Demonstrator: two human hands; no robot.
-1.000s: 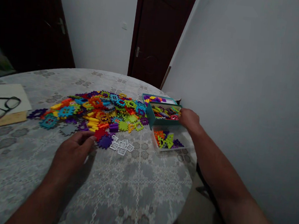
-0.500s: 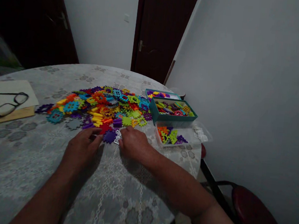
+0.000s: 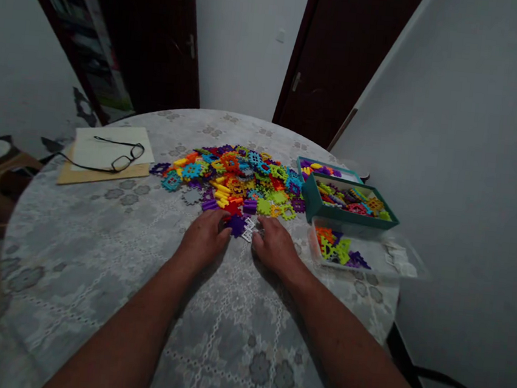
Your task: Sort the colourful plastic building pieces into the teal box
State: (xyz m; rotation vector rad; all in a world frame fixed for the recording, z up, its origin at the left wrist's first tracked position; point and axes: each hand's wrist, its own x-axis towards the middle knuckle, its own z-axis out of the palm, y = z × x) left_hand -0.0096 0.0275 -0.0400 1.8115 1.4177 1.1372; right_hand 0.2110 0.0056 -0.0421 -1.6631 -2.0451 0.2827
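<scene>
Paper and eyeglasses: black-framed eyeglasses (image 3: 127, 157) resting on a pale sheet of paper (image 3: 90, 138), itself upon a brown board (image 3: 137, 172).
Left hand: the left hand (image 3: 202, 237) lies low over the patterned tablecloth (image 3: 93, 300), thumb and forefinger parted, the fingertips beside the red piece.
Heap: many-coloured interlocking pieces (image 3: 242, 177), piled beyond both hands.
Pieces between the hands: a red piece (image 3: 233, 207) at the heap's near edge; a purple toothed piece (image 3: 237, 225) just in front of it; white lattice pieces (image 3: 248, 229) to the right.
Right hand: the right hand (image 3: 276, 244), fingers curled at the edge of the white lattice pieces; whether it pinches one cannot be told.
Containers: a green box (image 3: 352, 212) filled with pieces; nearer, a clear tray (image 3: 374, 254), coloured pieces grouped at its left.
</scene>
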